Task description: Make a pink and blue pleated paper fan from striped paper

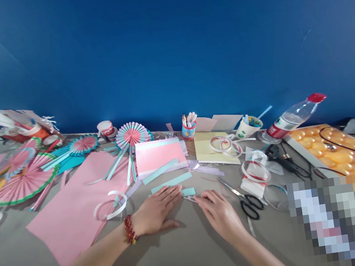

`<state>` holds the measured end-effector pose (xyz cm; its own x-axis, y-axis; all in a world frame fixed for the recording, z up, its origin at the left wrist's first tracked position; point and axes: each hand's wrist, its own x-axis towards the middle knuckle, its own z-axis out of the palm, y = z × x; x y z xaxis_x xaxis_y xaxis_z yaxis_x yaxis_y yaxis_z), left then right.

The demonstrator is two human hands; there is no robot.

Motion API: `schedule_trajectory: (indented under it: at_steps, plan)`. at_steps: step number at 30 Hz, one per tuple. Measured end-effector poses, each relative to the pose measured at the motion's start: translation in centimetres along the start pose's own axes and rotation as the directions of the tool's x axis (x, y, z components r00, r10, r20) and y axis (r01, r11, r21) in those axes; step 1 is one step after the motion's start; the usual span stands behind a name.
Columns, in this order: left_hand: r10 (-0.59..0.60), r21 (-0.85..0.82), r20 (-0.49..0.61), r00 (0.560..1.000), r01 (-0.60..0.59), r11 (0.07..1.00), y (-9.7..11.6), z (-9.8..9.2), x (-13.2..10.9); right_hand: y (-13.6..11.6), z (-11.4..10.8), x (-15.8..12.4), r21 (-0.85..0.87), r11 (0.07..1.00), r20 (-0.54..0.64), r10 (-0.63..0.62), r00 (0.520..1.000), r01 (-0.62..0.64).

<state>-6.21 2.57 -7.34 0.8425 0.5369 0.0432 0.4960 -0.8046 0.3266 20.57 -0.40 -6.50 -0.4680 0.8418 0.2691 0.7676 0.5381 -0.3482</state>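
Note:
My left hand (pixel 158 208) lies flat on the grey table, fingers stretched together, a red beaded bracelet at the wrist. Its fingertips rest on a short light-blue paper strip (pixel 189 191). Close by on the right, my right hand (pixel 220 213) pinches a slim tool (pixel 190 199) with a silvery pointed end, like a craft knife; its handle is hidden in the fingers. That tip lies at the strip's lower edge. Another light-blue strip (pixel 173 182) lies just beyond. Black-handled scissors (pixel 248 202) rest to the right of my right hand, partly open.
Pink paper sheets (pixel 72 205) and folded paper fans (pixel 131 135) spread over the left side. Tape rolls (pixel 255 170), a glue gun (pixel 282 158) and a plastic bottle (pixel 284 127) stand or lie right. A pencil cup (pixel 189 130) sits by the blue wall (pixel 166 51).

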Motion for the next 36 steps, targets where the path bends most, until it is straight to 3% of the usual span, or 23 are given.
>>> schedule_trajectory:
  at_steps: [7,15,21,36]
  plan:
    - [-0.007,0.004,-0.01,1.0,0.007,1.0,-0.1,0.4,0.0,-0.5,0.4,0.2,-0.008,1.0,-0.004,0.0,1.0,0.0]
    - [-0.007,-0.012,-0.039,0.999,0.007,1.0,-0.3,-1.1,-0.7,-0.6,0.0,0.4,-0.02,1.0,0.015,0.003,1.0,-0.003]
    - [-0.016,0.015,0.01,1.0,0.015,1.0,-0.2,-0.4,-2.2,-0.8,-0.1,0.6,-0.007,1.0,0.019,0.024,1.0,-0.024]
    - [-0.024,0.007,0.009,1.0,0.024,1.0,-0.2,-0.3,-2.2,-1.3,0.6,0.5,0.006,1.0,0.02,-0.001,1.0,0.001]
